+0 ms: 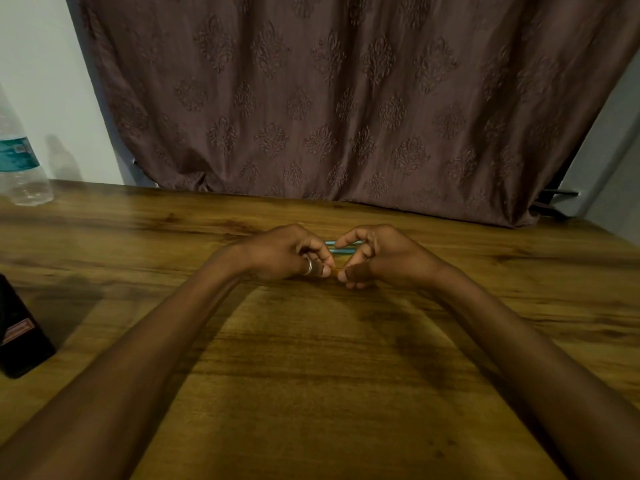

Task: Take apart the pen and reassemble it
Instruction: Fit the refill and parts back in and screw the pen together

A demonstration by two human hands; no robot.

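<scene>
My left hand (291,252) and my right hand (377,256) meet over the middle of the wooden table (311,358), fingertips nearly touching. Between thumbs and forefingers they pinch a small orange-brown pen part (335,270), most of it hidden by the fingers. Just behind the fingertips, two thin teal pen pieces (343,250) lie side by side on the table, partly covered by both hands. A silver ring sits on my left thumb.
A clear plastic water bottle (20,161) with a teal label stands at the far left of the table. A black box (19,330) rests at the left edge. A brown patterned curtain (346,98) hangs behind the far edge.
</scene>
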